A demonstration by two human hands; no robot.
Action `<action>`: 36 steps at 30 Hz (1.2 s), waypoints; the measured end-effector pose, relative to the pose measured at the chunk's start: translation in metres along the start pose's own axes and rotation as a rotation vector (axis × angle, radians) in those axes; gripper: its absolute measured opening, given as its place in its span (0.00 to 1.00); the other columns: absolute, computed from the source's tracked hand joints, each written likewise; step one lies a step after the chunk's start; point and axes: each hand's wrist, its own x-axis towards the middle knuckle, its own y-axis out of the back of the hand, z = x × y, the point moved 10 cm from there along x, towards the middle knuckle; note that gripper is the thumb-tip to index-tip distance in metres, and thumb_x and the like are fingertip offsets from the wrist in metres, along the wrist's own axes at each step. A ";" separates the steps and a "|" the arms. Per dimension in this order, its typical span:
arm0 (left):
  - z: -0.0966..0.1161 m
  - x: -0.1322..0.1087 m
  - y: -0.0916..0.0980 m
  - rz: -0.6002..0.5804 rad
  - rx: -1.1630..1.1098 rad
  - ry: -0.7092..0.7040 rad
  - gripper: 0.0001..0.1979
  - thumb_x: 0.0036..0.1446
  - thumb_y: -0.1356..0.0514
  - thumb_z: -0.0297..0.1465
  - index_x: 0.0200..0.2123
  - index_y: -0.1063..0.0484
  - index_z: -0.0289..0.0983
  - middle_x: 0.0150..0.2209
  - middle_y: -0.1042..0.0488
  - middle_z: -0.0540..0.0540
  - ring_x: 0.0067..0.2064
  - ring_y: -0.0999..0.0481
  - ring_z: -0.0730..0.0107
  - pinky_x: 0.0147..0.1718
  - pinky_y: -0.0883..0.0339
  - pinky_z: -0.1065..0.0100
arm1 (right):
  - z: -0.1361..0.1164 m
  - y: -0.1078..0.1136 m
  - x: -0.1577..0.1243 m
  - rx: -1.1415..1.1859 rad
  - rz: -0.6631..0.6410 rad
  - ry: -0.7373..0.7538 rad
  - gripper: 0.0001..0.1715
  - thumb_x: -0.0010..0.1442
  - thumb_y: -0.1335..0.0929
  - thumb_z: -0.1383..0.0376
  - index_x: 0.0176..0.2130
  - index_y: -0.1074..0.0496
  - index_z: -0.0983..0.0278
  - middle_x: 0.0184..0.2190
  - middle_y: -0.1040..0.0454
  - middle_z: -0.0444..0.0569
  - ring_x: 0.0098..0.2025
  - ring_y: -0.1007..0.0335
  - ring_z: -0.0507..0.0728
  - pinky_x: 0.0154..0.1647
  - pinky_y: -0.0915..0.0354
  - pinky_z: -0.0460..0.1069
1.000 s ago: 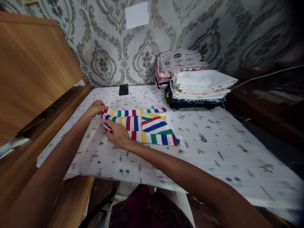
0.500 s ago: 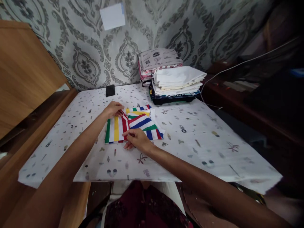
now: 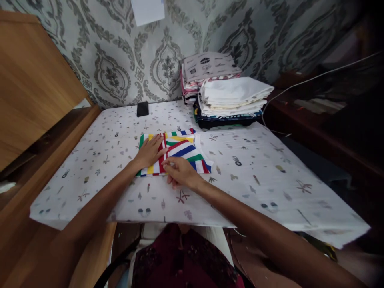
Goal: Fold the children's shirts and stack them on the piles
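A folded shirt (image 3: 183, 151) with white, red, blue, green and yellow stripes lies on the patterned white cloth, its white neckline to the right. My left hand (image 3: 150, 152) rests flat on its left part, palm down, fingers stretched out. At the near edge of the shirt, my right hand (image 3: 180, 171) is curled, thumb and index finger pressed together at the fabric near the red stripe. What exactly lies between those fingertips is partly hidden.
Stacks of folded clothes stand at the back right, white garments (image 3: 237, 94) in front and a grey printed one (image 3: 210, 66) behind. A black flat object (image 3: 143, 109) lies at the back. A white cable (image 3: 318, 76) runs along the right. A wooden panel (image 3: 39, 84) stands left.
My left hand has come down from the shirt's far edge and now lies flat on it. My right hand stays at the near edge. The view has tilted slightly.
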 end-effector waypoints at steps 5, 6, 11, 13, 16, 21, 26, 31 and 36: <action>0.006 -0.005 -0.008 -0.071 0.067 0.013 0.29 0.70 0.53 0.43 0.70 0.44 0.37 0.72 0.47 0.35 0.74 0.51 0.50 0.69 0.58 0.44 | -0.064 0.030 0.010 -0.472 0.343 0.393 0.14 0.65 0.38 0.69 0.44 0.24 0.64 0.32 0.21 0.47 0.35 0.25 0.55 0.41 0.32 0.50; 0.011 -0.010 -0.003 -0.053 0.060 0.006 0.28 0.71 0.53 0.42 0.69 0.42 0.38 0.71 0.44 0.35 0.73 0.48 0.49 0.68 0.55 0.43 | -0.074 0.028 0.018 -0.534 0.356 0.446 0.16 0.65 0.39 0.69 0.46 0.24 0.65 0.38 0.20 0.50 0.41 0.25 0.57 0.46 0.33 0.51; 0.023 -0.040 0.021 -0.005 -0.006 -0.035 0.18 0.69 0.52 0.36 0.50 0.24 0.39 0.52 0.22 0.39 0.56 0.26 0.51 0.56 0.36 0.53 | -0.079 0.008 0.076 -0.747 0.250 0.411 0.21 0.70 0.43 0.69 0.54 0.28 0.70 0.55 0.25 0.58 0.59 0.32 0.59 0.62 0.40 0.53; 0.000 -0.043 0.037 0.051 -0.026 0.060 0.15 0.66 0.49 0.33 0.42 0.23 0.38 0.44 0.21 0.40 0.48 0.23 0.53 0.50 0.33 0.57 | -0.073 0.000 0.090 -0.836 0.228 0.388 0.23 0.70 0.45 0.71 0.54 0.28 0.72 0.55 0.26 0.62 0.60 0.34 0.60 0.64 0.42 0.54; -0.055 -0.031 0.065 0.186 -0.071 0.236 0.11 0.61 0.46 0.28 0.43 0.25 0.37 0.41 0.21 0.42 0.43 0.24 0.58 0.47 0.32 0.60 | -0.061 -0.009 0.097 -0.965 0.226 0.370 0.23 0.70 0.44 0.69 0.58 0.32 0.76 0.59 0.30 0.67 0.65 0.38 0.63 0.67 0.46 0.57; -0.104 0.018 0.062 0.141 -0.220 0.283 0.11 0.55 0.41 0.30 0.41 0.26 0.36 0.38 0.24 0.45 0.42 0.26 0.62 0.46 0.32 0.62 | -0.036 -0.012 0.100 -1.045 0.229 0.272 0.36 0.71 0.41 0.57 0.69 0.44 0.77 0.72 0.48 0.67 0.75 0.59 0.66 0.73 0.60 0.64; -0.098 0.044 0.045 0.006 -0.413 0.163 0.03 0.48 0.39 0.30 0.29 0.28 0.37 0.31 0.26 0.49 0.37 0.28 0.66 0.40 0.33 0.66 | -0.029 -0.011 0.105 -1.058 0.223 0.268 0.38 0.71 0.44 0.53 0.70 0.46 0.74 0.73 0.49 0.63 0.76 0.61 0.65 0.74 0.60 0.64; -0.089 0.044 0.041 -0.109 -0.638 0.113 0.09 0.44 0.35 0.34 0.27 0.30 0.37 0.29 0.28 0.51 0.32 0.31 0.71 0.35 0.36 0.69 | -0.031 -0.010 0.105 -1.059 0.227 0.274 0.38 0.72 0.45 0.52 0.70 0.45 0.73 0.73 0.49 0.62 0.75 0.60 0.65 0.73 0.59 0.64; -0.079 0.047 0.041 -0.169 -0.718 0.072 0.09 0.47 0.35 0.33 0.27 0.33 0.38 0.26 0.33 0.53 0.29 0.35 0.73 0.32 0.40 0.71 | -0.032 -0.010 0.103 -1.078 0.210 0.251 0.38 0.72 0.43 0.54 0.70 0.46 0.75 0.73 0.50 0.63 0.76 0.61 0.65 0.74 0.60 0.63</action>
